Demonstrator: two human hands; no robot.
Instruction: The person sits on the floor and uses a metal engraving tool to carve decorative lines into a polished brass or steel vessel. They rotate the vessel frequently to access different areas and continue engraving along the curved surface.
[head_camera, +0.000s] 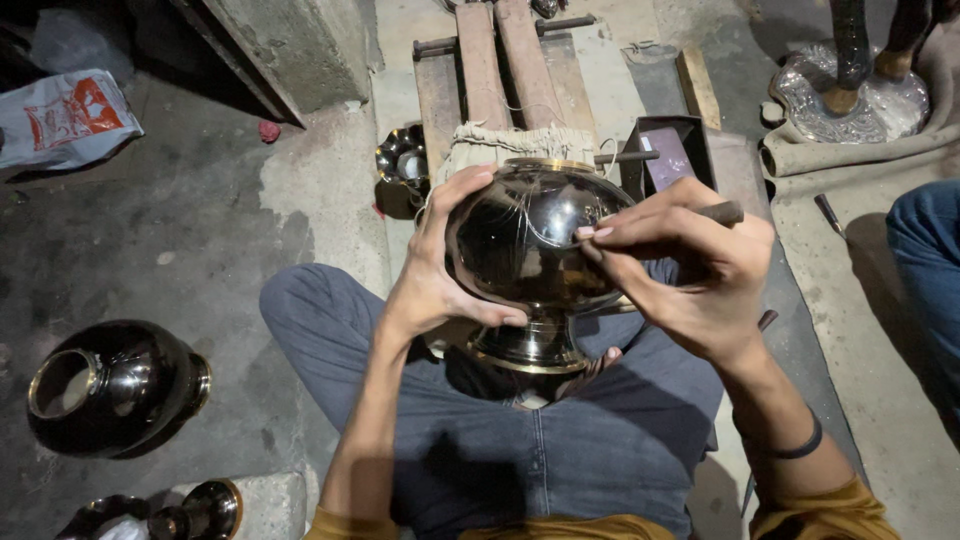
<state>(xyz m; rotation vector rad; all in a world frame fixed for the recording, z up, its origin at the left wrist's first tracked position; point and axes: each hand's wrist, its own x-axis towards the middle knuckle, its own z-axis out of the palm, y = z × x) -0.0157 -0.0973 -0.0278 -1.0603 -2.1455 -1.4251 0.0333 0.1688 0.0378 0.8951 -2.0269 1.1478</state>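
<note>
Nestling between hands (440, 270): polished vessel (530, 250)

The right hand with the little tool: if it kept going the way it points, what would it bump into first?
The right hand points its thin tool left, at the shiny dark bowl. The tip seems to be at the bowl's side already, so it would likely meet the bowl first.
</note>
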